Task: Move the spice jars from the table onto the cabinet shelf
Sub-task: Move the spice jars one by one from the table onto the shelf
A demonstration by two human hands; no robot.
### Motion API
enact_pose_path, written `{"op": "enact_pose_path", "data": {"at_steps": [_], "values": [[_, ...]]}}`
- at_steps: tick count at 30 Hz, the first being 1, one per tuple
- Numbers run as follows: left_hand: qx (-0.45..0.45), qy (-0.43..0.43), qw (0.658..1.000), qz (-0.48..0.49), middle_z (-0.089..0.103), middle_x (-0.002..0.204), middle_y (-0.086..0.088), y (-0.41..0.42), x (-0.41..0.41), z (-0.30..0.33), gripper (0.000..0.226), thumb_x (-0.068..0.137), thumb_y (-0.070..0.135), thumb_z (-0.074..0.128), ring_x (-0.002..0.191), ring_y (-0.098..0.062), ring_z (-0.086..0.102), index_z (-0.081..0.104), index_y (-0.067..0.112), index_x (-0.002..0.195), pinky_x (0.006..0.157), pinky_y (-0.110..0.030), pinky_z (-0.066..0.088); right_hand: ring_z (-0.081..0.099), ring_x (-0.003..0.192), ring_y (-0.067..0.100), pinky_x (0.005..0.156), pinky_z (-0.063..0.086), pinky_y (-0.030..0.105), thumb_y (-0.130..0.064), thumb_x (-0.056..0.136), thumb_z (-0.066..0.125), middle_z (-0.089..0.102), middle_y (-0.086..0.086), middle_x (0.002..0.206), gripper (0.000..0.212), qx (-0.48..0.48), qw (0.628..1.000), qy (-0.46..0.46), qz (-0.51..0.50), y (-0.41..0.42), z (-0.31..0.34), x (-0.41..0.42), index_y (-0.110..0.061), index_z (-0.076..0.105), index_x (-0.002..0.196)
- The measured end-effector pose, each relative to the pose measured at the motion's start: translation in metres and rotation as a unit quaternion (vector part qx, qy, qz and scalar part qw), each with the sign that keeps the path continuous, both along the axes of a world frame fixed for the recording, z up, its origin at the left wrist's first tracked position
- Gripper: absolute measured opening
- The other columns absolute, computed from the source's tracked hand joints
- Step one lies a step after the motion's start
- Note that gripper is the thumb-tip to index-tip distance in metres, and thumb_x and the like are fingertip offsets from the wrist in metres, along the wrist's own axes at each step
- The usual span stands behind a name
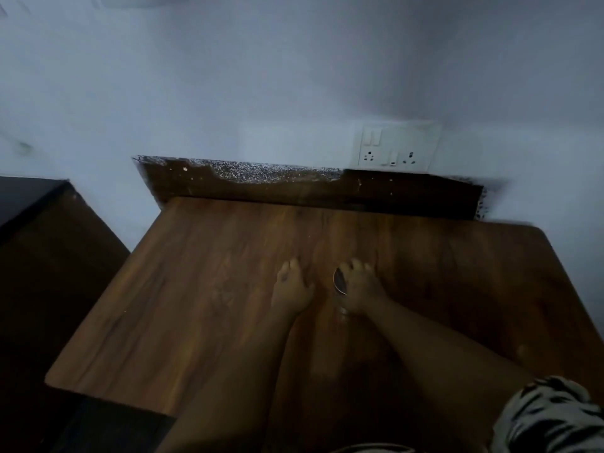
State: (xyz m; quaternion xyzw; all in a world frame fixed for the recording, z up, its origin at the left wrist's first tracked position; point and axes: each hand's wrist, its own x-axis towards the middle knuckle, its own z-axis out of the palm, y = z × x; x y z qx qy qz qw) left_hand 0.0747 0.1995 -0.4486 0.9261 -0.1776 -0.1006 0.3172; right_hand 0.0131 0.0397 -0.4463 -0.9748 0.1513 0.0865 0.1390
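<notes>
At frame centre, the right hand [359, 289] curls its fingers over a clear spice jar [340, 284] on the table [196, 305]; the left hand [292, 289] rests open beside it. A top-only grip could let the blurred jar slip.

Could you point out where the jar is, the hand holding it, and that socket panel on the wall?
jar [340, 282]: head view, on its dark lid.
right hand [361, 289]: head view, on the back of the hand gripping the jar.
socket panel [397, 147]: head view, on its white faceplate.
</notes>
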Motion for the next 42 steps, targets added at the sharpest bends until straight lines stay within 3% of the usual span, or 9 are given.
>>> {"op": "enact_pose_path", "data": {"at_steps": [7,12,15,19,22,25,30,34,42], "values": [[-0.096,-0.002,0.991,-0.096,0.029,0.150,0.002,-0.001,0.000,-0.014,0.113,0.060,0.071,0.072,0.138,-0.015,0.029,0.025,0.020,0.149,0.108,-0.033,0.037,0.049,0.122,0.028,0.091,0.043,0.035,-0.062,0.079,0.064,0.047,0.009,0.138,0.071,0.131,0.972,-0.095,-0.172,-0.010,0.045,0.036,-0.030,0.046,0.139],[-0.209,-0.093,0.969,-0.097,0.054,0.118,0.007,-0.020,0.020,0.030,0.086,0.055,0.052,0.087,0.106,-0.008,0.052,0.050,0.021,0.126,0.085,-0.027,0.050,0.055,0.116,0.023,0.087,0.045,0.031,-0.070,0.072,0.061,0.056,0.002,0.133,0.074,0.154,0.969,-0.107,-0.161,-0.018,0.103,0.045,-0.028,0.053,0.133],[-0.290,0.072,0.943,-0.146,0.066,0.111,0.003,-0.014,0.042,0.055,0.074,0.054,0.041,0.092,0.098,-0.013,0.065,0.059,0.021,0.117,0.080,-0.032,0.058,0.055,0.106,0.017,0.080,0.045,0.029,-0.064,0.073,0.068,0.055,-0.003,0.125,0.072,0.226,0.960,-0.083,-0.141,-0.024,0.127,0.042,-0.025,0.054,0.132],[-0.383,0.306,0.857,-0.157,0.067,0.115,-0.009,-0.017,0.051,0.077,0.076,0.051,0.043,0.091,0.099,-0.023,0.070,0.062,0.021,0.118,0.074,-0.029,0.057,0.063,0.097,0.020,0.084,0.056,0.038,-0.050,0.063,0.082,0.064,0.002,0.112,0.053,0.430,0.873,-0.135,-0.187,-0.027,0.143,0.039,-0.023,0.065,0.105],[-0.307,0.154,0.920,-0.186,0.053,0.126,0.011,-0.030,0.035,0.091,0.111,0.049,0.056,0.089,0.108,-0.007,0.061,0.029,0.031,0.138,0.077,-0.019,0.054,0.065,0.087,0.016,0.077,0.056,0.033,-0.066,0.057,0.076,0.067,-0.001,0.098,0.058,0.321,0.890,-0.202,-0.254,-0.023,0.149,0.043,-0.022,0.067,0.094],[-0.290,0.068,0.927,-0.228,0.050,0.130,0.007,-0.035,0.031,0.099,0.103,0.054,0.041,0.091,0.112,-0.009,0.059,0.024,0.034,0.131,0.084,-0.027,0.055,0.068,0.084,0.016,0.074,0.057,0.032,-0.072,0.055,0.073,0.071,-0.001,0.093,0.064,0.319,0.887,-0.217,-0.254,-0.022,0.159,0.045,-0.020,0.070,0.092],[-0.402,0.329,0.820,-0.241,0.049,0.136,-0.003,-0.022,0.046,0.124,0.100,0.059,0.027,0.090,0.117,-0.023,0.060,0.031,0.041,0.139,0.083,-0.037,0.057,0.071,0.094,0.024,0.079,0.056,0.038,-0.066,0.050,0.080,0.075,0.001,0.097,0.064,0.463,0.835,-0.204,-0.217,-0.029,0.174,0.039,-0.028,0.073,0.100],[-0.414,0.305,0.821,-0.248,0.046,0.140,-0.003,-0.027,0.038,0.134,0.103,0.066,0.017,0.085,0.122,-0.025,0.057,0.025,0.048,0.144,0.091,-0.039,0.055,0.070,0.099,0.027,0.093,0.054,0.046,-0.068,0.058,0.076,0.074,0.004,0.105,0.068,0.485,0.812,-0.238,-0.222,-0.022,0.181,0.042,-0.024,0.071,0.110],[-0.570,0.391,0.692,-0.207,0.048,0.135,-0.019,-0.034,0.030,0.150,0.092,0.066,0.022,0.077,0.108,-0.035,0.066,0.033,0.042,0.144,0.080,-0.046,0.056,0.057,0.122,0.030,0.095,0.051,0.043,-0.031,0.098,0.053,0.056,0.013,0.138,0.050,0.694,0.642,-0.294,-0.139,-0.014,0.181,0.024,-0.023,0.042,0.145]]}}
